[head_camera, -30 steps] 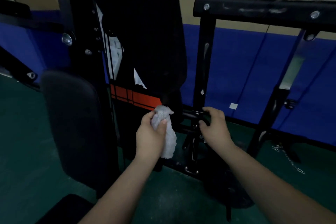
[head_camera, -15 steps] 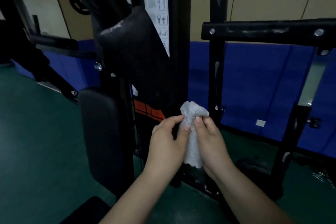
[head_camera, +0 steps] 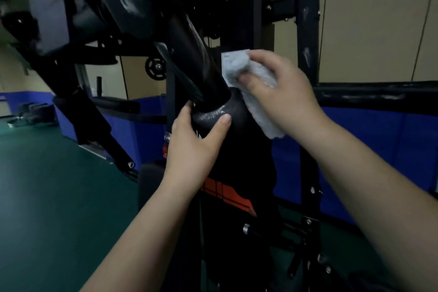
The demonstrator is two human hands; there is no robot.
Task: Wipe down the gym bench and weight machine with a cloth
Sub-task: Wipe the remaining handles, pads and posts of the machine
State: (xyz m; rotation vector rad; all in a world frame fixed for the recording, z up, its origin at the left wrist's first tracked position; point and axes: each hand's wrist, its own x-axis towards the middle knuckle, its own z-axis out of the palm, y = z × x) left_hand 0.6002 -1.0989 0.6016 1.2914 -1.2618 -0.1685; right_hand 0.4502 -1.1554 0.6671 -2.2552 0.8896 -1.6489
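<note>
A black weight machine point(head_camera: 305, 38) fills the middle of the view, with a slanted black arm point(head_camera: 187, 38) ending in a padded foam grip point(head_camera: 218, 114). My left hand point(head_camera: 192, 142) grips the top of that foam grip, thumb across its front. My right hand point(head_camera: 282, 87) holds a crumpled white cloth point(head_camera: 258, 92) just above and right of the grip, against the arm's lower end. The cloth's tail hangs down beside the pad. A white instruction label behind the cloth is mostly hidden.
An upright black back pad point(head_camera: 149, 185) stands below my left forearm. A horizontal black bar point(head_camera: 369, 95) runs to the right. Blue wall padding point(head_camera: 379, 144) lines the wall. Green floor point(head_camera: 54, 197) spreads to the left, with a pulley wheel point(head_camera: 155, 67) behind.
The cloth went from my left hand to my right. Both hands rose from the low frame to the padded grip, which my left hand now grips. The view tilted upward.
</note>
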